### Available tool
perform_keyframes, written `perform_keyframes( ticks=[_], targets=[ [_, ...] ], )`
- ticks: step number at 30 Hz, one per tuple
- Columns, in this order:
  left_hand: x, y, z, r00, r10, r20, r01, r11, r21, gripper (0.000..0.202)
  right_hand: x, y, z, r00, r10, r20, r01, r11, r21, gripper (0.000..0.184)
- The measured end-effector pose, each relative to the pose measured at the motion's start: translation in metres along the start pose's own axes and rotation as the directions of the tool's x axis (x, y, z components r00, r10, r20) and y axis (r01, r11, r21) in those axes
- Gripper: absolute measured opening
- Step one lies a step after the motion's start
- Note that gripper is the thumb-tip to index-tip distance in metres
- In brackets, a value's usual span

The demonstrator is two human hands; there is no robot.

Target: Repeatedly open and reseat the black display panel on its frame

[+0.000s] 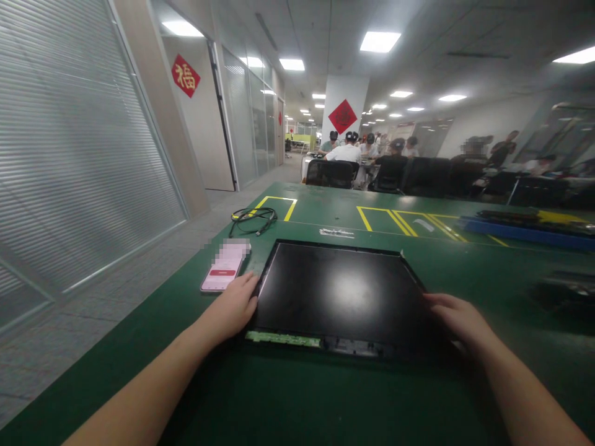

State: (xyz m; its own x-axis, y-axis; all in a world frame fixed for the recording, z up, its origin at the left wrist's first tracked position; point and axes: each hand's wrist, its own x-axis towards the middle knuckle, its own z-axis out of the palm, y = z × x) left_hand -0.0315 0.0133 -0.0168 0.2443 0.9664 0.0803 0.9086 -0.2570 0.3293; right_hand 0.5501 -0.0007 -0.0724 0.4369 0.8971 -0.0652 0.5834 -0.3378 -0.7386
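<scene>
A black flat display panel point(307, 291) is in front of me at the near middle of the green table, its glossy face up and reflecting a light. A green circuit strip point(283, 339) runs along the left part of its near edge. My left hand point(237, 300) grips the panel's left edge, fingers hidden beneath or behind it. On the right edge, my right hand point(458, 319) holds on with its thumb along the rim and its other fingers mostly hidden. Whether the panel rests on the table or is slightly raised, I cannot tell.
A phone point(225, 272) lies just left of the panel, with a coiled black cable point(254, 218) beyond it. Yellow tape point(379, 209) marks the green table point(320, 204). A blue tray point(525, 232) with parts stands at far right. Several people sit beyond the table.
</scene>
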Motion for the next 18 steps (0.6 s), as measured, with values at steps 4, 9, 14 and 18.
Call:
perform_keyframes(
  ticks=[4,9,14,18],
  targets=[
    [0.003,-0.005,0.006,1.0,0.006,0.015,-0.006,1.0,0.005,0.054,-0.003,-0.004,-0.005,1.0,-0.026,-0.017,0.024,0.994,-0.109,0.042],
    [0.006,-0.005,0.002,1.0,0.026,0.017,-0.026,0.999,-0.04,0.051,-0.007,-0.01,-0.006,0.996,-0.078,-0.037,0.069,0.981,-0.183,0.04],
    [0.01,-0.014,0.006,0.998,0.003,-0.067,-0.014,0.985,-0.173,0.053,-0.006,-0.011,-0.004,0.994,-0.105,-0.043,0.095,0.978,-0.188,0.036],
    [0.013,-0.016,0.009,0.983,-0.164,-0.086,0.111,0.893,-0.436,0.048,-0.004,-0.008,-0.002,0.995,-0.089,-0.038,0.081,0.978,-0.191,0.035]
  ],
)
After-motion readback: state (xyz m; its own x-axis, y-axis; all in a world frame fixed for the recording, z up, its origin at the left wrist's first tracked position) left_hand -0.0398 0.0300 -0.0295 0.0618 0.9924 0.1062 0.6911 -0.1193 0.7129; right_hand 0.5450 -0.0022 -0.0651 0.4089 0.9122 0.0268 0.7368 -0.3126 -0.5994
